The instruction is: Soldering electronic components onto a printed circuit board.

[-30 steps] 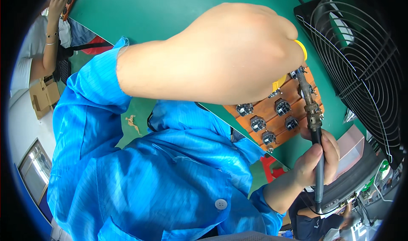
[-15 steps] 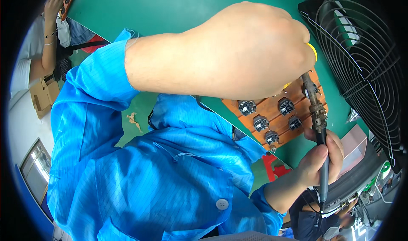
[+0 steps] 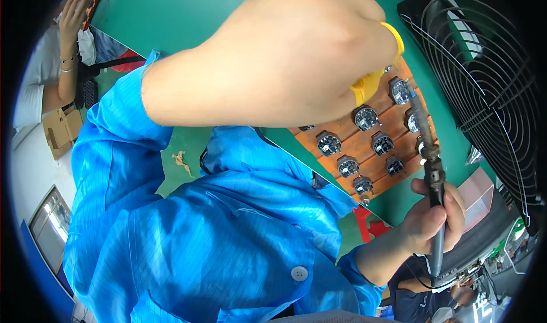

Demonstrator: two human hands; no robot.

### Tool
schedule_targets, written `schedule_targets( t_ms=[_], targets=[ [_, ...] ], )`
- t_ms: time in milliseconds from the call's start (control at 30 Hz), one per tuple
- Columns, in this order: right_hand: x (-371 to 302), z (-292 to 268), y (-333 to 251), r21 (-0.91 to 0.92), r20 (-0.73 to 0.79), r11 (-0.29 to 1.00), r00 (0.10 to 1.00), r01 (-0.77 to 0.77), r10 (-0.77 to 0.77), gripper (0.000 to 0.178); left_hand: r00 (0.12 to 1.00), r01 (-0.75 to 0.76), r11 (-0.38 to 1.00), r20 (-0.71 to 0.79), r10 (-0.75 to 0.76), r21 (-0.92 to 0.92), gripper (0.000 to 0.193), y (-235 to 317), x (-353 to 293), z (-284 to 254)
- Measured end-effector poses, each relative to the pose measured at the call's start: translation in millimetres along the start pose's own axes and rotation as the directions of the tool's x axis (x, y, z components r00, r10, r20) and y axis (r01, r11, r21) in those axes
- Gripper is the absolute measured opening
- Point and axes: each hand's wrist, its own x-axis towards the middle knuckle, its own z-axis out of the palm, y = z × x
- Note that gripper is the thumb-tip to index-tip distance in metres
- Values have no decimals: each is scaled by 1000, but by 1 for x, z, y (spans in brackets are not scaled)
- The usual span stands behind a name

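Observation:
My left hand (image 3: 307, 49) is closed, its back toward me, above the far part of an orange-brown board (image 3: 353, 138). A curved yellow thing (image 3: 369, 86) shows past its fingers on two sides; the fist hides the rest, so its kind is unclear. My right hand (image 3: 436, 220), near the board's right corner, grips a soldering iron (image 3: 436, 200) by its dark handle. The iron slants up and away over the board's right edge, its blurred tip close to one round black part (image 3: 400, 90). Several such round parts with metal pins, like this one (image 3: 382, 143), sit in rows on the board.
A black fan with a wire guard (image 3: 484, 89) stands at the right of the green table (image 3: 188, 9). Near my right hand is a pinkish clear bin (image 3: 477, 197). Another person's hand (image 3: 74, 15) is at another board, far left. A cardboard box (image 3: 61, 130) lies below.
My left hand has moved up and left with the yellow thing, uncovering more round parts. The iron and my right hand have shifted slightly to the right.

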Motion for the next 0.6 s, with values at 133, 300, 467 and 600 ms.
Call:
schedule_targets(
  t_ms=[133, 300, 467, 600],
  targets=[
    [18, 14, -3, -161, 117, 986, 993, 31, -12, 27, 848, -391, 847, -217, 483, 359, 15, -33, -5, 4],
    [29, 26, 2, -177, 103, 984, 995, 18, 0, 24, 911, -309, 868, -139, 387, 390, 21, -26, -2, -4],
    [31, 22, -1, -169, 143, 985, 990, 27, -3, 23, 942, -287, 837, -21, 335, 466, 25, -19, -4, -15],
    [29, 23, -1, -158, 130, 987, 991, 14, 7, 21, 996, 67, 976, -44, -78, -208, 20, -10, -7, -2]
  ],
)
